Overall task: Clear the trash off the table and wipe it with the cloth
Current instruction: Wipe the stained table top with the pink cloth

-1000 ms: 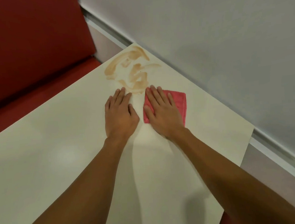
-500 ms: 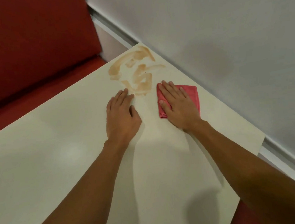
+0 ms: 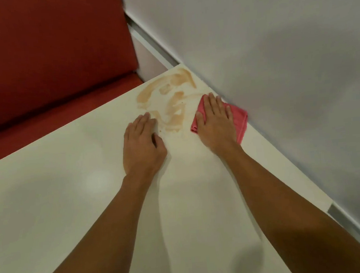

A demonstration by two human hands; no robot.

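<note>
Right grip [image 3: 214, 127] covers most of cloth [image 3: 240, 121]; only strips at its 9 and 3 o'clock show. Bench [image 3: 50, 200] cut off at frame's 9 and 6 o'clock. Red seat [image 3: 50, 60] cropped at 12 and 9.

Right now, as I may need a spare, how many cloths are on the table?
1. The pink cloth lies under the right hand, by the wall, right of the brown stain. The arms hide part of the table.

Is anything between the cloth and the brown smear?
Nothing visible. The cloth, under the right hand, lies right of the smear with only bare table between; the left hand rests at its near-left edge.
</note>
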